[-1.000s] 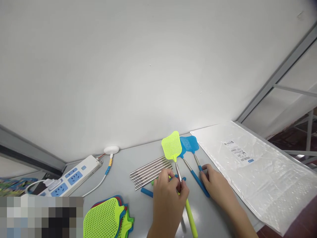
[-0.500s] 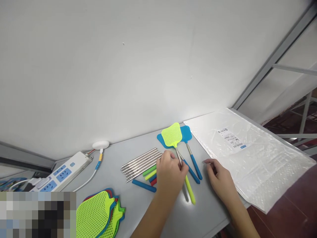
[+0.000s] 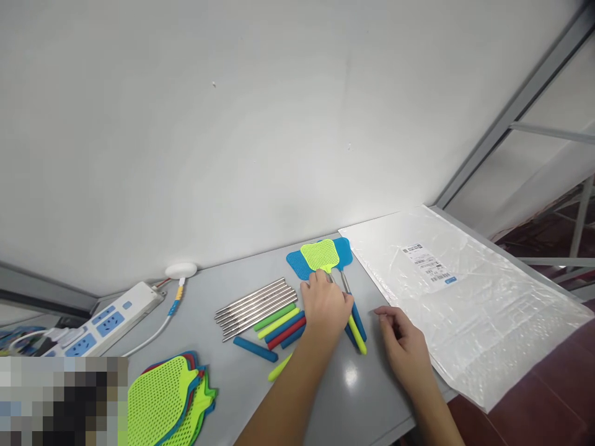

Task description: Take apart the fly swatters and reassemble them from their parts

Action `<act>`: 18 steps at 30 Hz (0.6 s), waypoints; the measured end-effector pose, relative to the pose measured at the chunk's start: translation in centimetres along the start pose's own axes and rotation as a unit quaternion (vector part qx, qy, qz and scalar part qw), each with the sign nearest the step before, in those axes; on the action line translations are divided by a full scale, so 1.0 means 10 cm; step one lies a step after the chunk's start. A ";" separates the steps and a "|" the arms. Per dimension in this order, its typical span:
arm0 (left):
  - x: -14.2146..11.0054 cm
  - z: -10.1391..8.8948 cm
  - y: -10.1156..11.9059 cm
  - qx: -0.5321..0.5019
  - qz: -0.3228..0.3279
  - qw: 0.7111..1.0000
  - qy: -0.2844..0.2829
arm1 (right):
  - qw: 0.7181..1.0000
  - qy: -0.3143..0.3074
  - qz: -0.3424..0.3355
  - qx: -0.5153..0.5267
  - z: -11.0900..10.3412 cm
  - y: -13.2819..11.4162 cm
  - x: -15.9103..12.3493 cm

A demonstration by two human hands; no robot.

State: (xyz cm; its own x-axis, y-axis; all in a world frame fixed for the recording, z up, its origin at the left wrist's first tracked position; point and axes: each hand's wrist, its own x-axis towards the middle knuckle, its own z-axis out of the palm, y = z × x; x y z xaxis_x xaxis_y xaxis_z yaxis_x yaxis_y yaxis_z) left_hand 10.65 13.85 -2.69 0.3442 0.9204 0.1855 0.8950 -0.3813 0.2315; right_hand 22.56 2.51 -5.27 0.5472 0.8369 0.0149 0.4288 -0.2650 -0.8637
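Observation:
My left hand (image 3: 325,306) is closed over the metal shaft of a yellow-green fly swatter (image 3: 320,255), which lies on top of two blue fly swatters (image 3: 296,265) near the back of the grey table (image 3: 367,402). The swatter handles (image 3: 357,325) poke out to the right of that hand. My right hand (image 3: 402,344) rests on the table just right of the handles, fingers loosely bent and holding nothing.
Steel rods (image 3: 253,300) and several coloured handle sleeves (image 3: 281,322) lie left of my left hand. A stack of mesh swatter heads (image 3: 162,399) sits at front left. A power strip (image 3: 109,316) is at far left and a clear plastic bag (image 3: 460,291) at right.
The yellow-green swatter has come down from a raised tilt to lie on the blue ones. My left hand went with it toward the wall. My right hand let go of a blue handle.

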 end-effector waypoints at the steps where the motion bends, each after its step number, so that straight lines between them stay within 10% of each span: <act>1: 0.00 0.00 0.00 0.001 0.001 1.000 0.001 | 1.000 -0.009 0.000 0.001 -0.01 0.00 0.00; 10: -0.12 -0.10 -0.04 -0.016 0.035 0.999 0.028 | 0.999 -0.037 -0.021 -0.016 -0.01 -0.04 -0.04; 18: -0.71 -0.33 -0.26 -0.124 0.111 0.984 0.064 | 0.977 -0.071 -0.132 -0.152 0.06 0.01 -0.10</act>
State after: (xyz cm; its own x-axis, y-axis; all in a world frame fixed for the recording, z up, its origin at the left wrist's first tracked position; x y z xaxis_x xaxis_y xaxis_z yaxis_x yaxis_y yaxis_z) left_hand 4.98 7.98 -1.46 0.4700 0.8000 0.3730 0.6998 -0.5953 0.3950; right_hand 21.65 1.94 -5.68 0.2932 0.9473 0.1291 0.7466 -0.1426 -0.6498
